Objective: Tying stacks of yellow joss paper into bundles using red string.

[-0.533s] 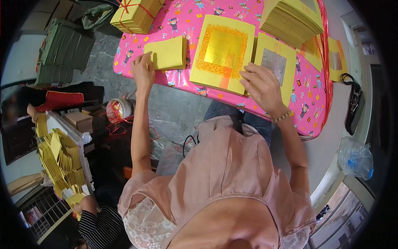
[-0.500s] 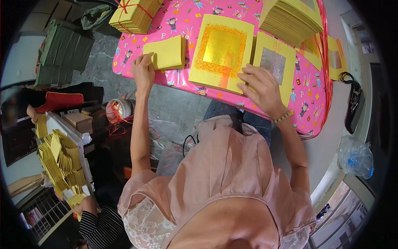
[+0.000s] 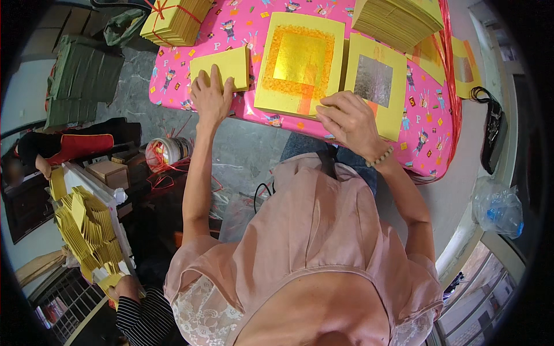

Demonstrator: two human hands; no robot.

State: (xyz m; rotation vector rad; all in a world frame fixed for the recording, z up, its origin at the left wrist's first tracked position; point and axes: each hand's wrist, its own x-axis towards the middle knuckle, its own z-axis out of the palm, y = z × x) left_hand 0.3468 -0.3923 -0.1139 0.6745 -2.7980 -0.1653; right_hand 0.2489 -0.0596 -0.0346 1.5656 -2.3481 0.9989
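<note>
My left hand [image 3: 212,101] lies with fingers spread on a small pile of folded yellow paper [image 3: 234,66], pressing on its near part. In the middle of the pink-covered table is a stack of yellow paper sheets [image 3: 265,63], its top sheet bearing a gold foil square [image 3: 300,59] with an orange border. At that stack's near right corner, my right hand [image 3: 349,118] has its thumb and fingertips drawn together at the edge; whether a sheet is between them I cannot make out. Just right of it lies another yellow sheet with a silver square [image 3: 374,81].
A bundle of folded yellow paper tied with red string [image 3: 176,22] stands at the far left. A tall yellow stack [image 3: 398,26] is at the far right, near hanging red strands [image 3: 453,92]. Lower left, other people's hands [image 3: 124,286] touch a tray of folded yellow paper [image 3: 89,222].
My left hand has moved from the left edge of the folded paper onto its top, and the paper now lies flatter. My right hand's fingers have drawn together at the stack's corner.
</note>
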